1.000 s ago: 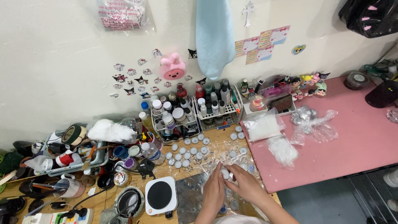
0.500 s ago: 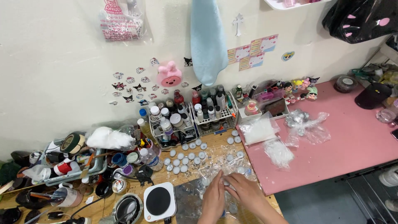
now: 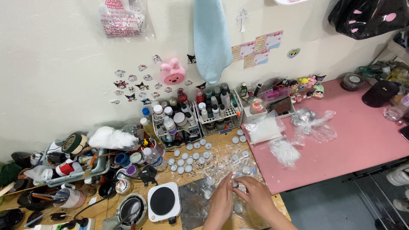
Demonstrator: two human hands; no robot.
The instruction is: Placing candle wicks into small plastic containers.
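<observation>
Two hands are pinching one small white cap at the front edge of a cluttered wooden bench.

The left hand point(image 3: 222, 203) and right hand point(image 3: 257, 198) are closing fingertips on the cap point(image 3: 234, 184), steadying it from both sides; too small to judge its axis. Loose caps point(image 3: 187, 158) are lying behind, near the bottle rack point(image 3: 215, 116).

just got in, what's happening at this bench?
A person works with both hands close together at the front of a cluttered wooden table. The left hand and right hand meet over a small clear piece, too small to identify, above clear plastic wrap. Small white caps lie scattered just beyond, with a small white hot plate to the left and a pink table on the right.
</observation>
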